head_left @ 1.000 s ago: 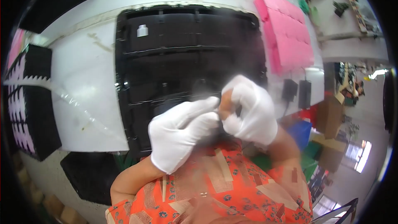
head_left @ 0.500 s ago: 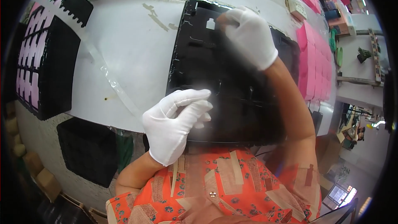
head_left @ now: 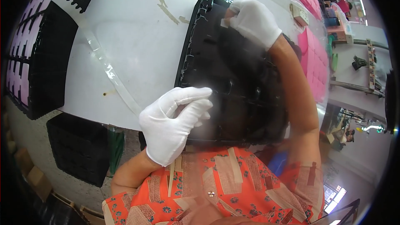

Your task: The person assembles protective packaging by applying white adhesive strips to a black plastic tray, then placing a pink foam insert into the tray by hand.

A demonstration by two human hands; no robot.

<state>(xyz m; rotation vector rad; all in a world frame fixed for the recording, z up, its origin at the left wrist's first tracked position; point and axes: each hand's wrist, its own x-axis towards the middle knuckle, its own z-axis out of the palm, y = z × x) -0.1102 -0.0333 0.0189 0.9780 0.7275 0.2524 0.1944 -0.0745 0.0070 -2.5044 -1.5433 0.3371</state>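
Note:
A shiny black plastic tray [head_left: 246,118] with small slots and raised tabs lies in front of me, its near edge against my patterned orange shirt. My right hand [head_left: 254,23], in a white glove with a fingertip bare, is closed over the tray's far part. What its fingers hold, if anything, is hidden. Beside those fingertips shows a small white patch [head_left: 224,23]; I cannot tell whether it is a piece or a hole. My left hand [head_left: 175,121], also white-gloved, hovers over the tray's near left corner, fingers drawn together. Nothing can be made out between them.
Stacked black trays with pale pink pieces [head_left: 49,58] stand at the left table edge. Below them is a black crate [head_left: 78,148]. Pink blocks [head_left: 313,64] line the right side, near a white power strip [head_left: 299,15]. Clear tape [head_left: 110,73] runs across the white table.
The tray sits further right in the picture, with more of its left side wall showing. The right hand covers more of the white patch. My left hand keeps its pose. The whole view has shifted.

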